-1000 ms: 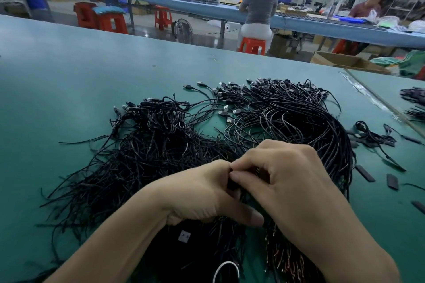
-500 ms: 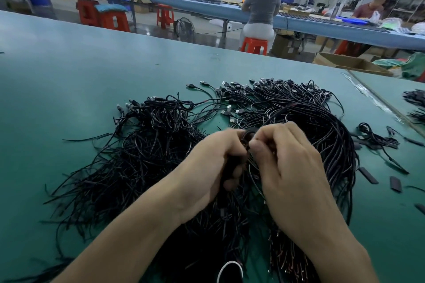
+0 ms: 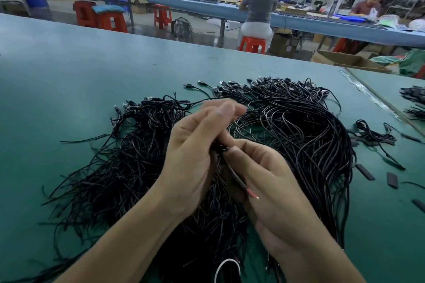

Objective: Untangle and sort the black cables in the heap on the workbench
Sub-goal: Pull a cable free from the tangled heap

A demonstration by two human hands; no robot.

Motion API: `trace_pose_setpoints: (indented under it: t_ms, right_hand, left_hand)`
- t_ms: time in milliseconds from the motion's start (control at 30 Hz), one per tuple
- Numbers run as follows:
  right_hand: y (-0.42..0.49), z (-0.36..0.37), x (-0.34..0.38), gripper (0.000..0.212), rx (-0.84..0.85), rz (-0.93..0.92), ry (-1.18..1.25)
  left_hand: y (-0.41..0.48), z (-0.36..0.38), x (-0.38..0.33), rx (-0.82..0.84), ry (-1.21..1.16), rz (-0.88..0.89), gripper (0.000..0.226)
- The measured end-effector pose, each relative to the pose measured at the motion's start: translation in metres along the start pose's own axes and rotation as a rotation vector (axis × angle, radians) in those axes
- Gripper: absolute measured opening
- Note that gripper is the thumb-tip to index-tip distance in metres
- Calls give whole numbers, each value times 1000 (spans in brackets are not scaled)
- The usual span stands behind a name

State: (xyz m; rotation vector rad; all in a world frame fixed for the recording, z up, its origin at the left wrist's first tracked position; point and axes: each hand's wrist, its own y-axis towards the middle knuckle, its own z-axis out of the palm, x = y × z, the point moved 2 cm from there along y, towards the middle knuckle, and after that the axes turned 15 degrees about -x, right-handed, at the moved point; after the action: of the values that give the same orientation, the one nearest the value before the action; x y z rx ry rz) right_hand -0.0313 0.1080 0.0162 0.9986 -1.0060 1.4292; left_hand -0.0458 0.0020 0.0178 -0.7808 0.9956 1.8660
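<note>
Cable end (image 3: 239,183) now across right hand (image 3: 281,187)

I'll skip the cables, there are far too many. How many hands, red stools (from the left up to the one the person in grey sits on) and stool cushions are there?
Hands: 2, the left hand and the right hand, which pinches a cable.
Red stools: 4.
Cushions: 1.
Total: 7.

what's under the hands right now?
The black cable heap on the green workbench lies under the left hand and right hand, which grips a red-tipped cable. Strands covered by the palms are hidden.
</note>
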Motion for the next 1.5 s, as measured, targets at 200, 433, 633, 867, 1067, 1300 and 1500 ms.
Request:
trace_pose_setpoints:
  t_ms: [200, 433, 633, 867, 1067, 1300, 1500]
  right_hand:
    - [11, -15, 5, 31, -60, -97, -42]
    - [15, -34, 17, 16, -170, -211, -129]
    - [16, -26, 11, 18, -154, -313, -192]
    - [14, -23, 10, 22, -106, -312, -113]
    - [18, -30, 8, 24, -170, -361, -205]
    - [18, -28, 5, 24, -92, -412, -270]
    - [22, -32, -4, 21, -78, -395, -437]
  left_hand:
    - [-5, 3, 11, 127, 291, 192, 26]
    - [-6, -4, 17, 45, 524, 360, 37]
    - [-5, -1, 11, 65, 349, 393, 39]
    - [-2, -6, 14, 3, 266, 303, 41]
    - [5, -14, 19, -22, 320, 183, 55]
    - [10, -19, 18, 34, 441, 117, 34]
    - [14, -19, 19, 78, 337, 32, 29]
